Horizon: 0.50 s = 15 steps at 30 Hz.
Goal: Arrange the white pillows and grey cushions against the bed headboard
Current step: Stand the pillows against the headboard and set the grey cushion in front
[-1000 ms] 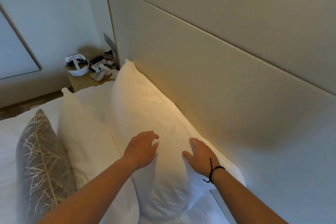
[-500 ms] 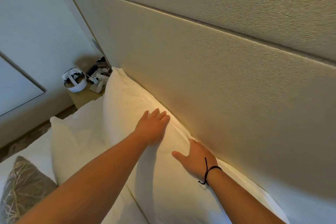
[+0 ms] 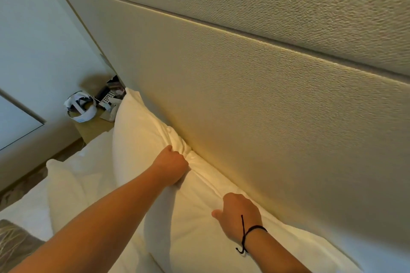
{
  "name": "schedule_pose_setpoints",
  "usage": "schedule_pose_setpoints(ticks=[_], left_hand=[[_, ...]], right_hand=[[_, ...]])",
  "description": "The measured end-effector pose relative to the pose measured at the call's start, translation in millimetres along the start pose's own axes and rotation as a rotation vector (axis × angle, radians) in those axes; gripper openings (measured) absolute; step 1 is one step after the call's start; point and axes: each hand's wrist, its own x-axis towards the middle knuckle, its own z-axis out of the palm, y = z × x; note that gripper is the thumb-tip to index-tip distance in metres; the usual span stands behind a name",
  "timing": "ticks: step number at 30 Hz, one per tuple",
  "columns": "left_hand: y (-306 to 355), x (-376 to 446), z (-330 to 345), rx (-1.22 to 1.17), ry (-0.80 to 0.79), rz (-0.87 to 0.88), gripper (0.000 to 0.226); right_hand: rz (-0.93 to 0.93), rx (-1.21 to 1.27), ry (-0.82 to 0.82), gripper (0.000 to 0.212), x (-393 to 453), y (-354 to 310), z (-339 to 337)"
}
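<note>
- Beige padded headboard fills the frame from 12 to 3 o'clock; a pale wall stands at 10 o'clock
- Back pillow stands on edge, its top touching the headboard, running from 10 o'clock down to 5 o'clock
- Left hand, at centre, is closed in a fist on a bunched fold of that pillow's top edge
- Right hand, at 5 o'clock, lies on the same pillow with fingers curled into the cloth; whether it grips I cannot tell; a black cord circles its wrist
- Second pillow sits in front at 8 o'clock; grey cushion shows at the 8 o'clock corner
- Worktop at 10 o'clock carries a white headset and a phone
</note>
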Motion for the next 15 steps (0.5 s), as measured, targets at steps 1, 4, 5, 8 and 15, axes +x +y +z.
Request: schedule_pose_setpoints(ticks=[1,4,5,8,15], left_hand=[[-2.2,-5.7,-1.2,0.022,0.025,-0.005,0.016],[-19.4,-21.5,-12.7,0.080,0.128,-0.034,0.012],[-28.6,-26.6,-17.8,0.084,0.165,-0.042,0.015],[-55.6,-45.2,-32.2,0.101,0.243,-0.054,0.020],[-66.1,-58.3,-42.1,0.011,0.338,-0.192,0.024]], right_hand=[[-0.020,0.006,0.000,0.038,-2.3,-2.9,1.1],[-0.083,0.043,0.040,0.036,-12.6,-12.1,-4.2],[-0.104,0.065,0.070,0.036,-16.8,-15.8,-9.6],[-0.190,0.050,0.153,0.039,-31.2,-30.6,-26.7],[-0.237,0.012,0.281,0.040,-44.8,-48.7,-51.3]])
